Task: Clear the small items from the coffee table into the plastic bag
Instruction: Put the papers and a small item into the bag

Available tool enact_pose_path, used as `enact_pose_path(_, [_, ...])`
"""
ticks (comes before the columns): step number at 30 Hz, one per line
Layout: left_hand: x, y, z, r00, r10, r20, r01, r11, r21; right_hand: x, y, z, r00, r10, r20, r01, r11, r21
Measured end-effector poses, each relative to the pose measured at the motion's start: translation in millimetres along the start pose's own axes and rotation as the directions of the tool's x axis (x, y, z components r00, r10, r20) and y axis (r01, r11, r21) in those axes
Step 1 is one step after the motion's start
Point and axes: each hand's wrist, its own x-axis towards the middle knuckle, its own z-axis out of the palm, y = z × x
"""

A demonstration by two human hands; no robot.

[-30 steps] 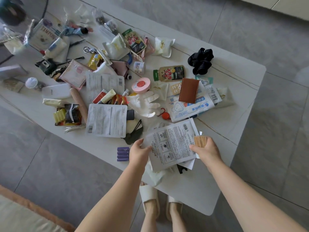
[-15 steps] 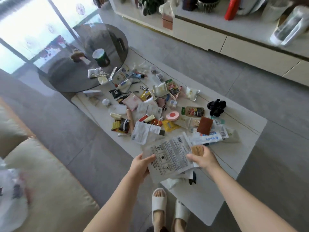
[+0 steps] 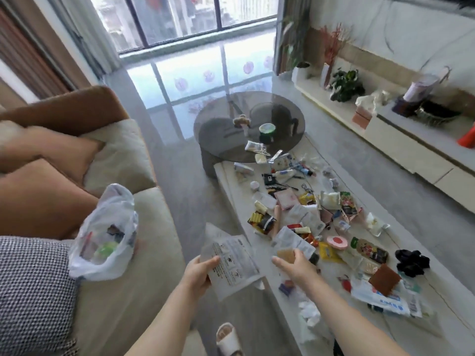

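Note:
My left hand (image 3: 199,272) grips a stack of flat printed sachets (image 3: 232,263), held in the air off the table's left edge. My right hand (image 3: 295,267) holds a small tan card-like packet (image 3: 286,255) just above the near part of the white coffee table (image 3: 447,332). A translucent white plastic bag (image 3: 105,235) with a few items inside sits open on the beige sofa at my left, about an arm's length from my left hand. Many small items are strewn over the table, among them a brown wallet (image 3: 384,280) and a pink round tin (image 3: 336,242).
A round smoked-glass side table (image 3: 231,140) with a green cup (image 3: 267,131) stands beyond the coffee table. The sofa (image 3: 133,299) with brown, cream and checked cushions fills the left. A low white cabinet (image 3: 401,150) runs along the right wall. A slippered foot (image 3: 227,339) stands below.
My head turned left and up, bringing the sofa and bag into view. My left hand carried the sachets off the table towards the bag; my right hand let go of them and keeps the tan packet.

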Motion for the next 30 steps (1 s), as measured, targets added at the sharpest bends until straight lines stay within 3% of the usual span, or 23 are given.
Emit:
enact_pose_path(9, [3, 68, -146, 0.980, 0.099, -0.170, -0.136, 0.965, -0.222, 29, -119, 127, 0.959, -0.123, 0.256, 0.157, 0.980, -0.119])
enact_pose_path(18, [0, 100, -250, 0.905, 0.094, -0.415, -0.280, 0.867, -0.413, 57, -199, 256, 0.894, -0.185, 0.409, 0.293, 0.931, -0.218])
enact_pose_path(30, [59, 145, -318, 0.779, -0.090, -0.621, -0.382, 0.717, -0.583, 147, -277, 384, 0.782, -0.089, 0.617, 0.416, 0.812, -0.409])
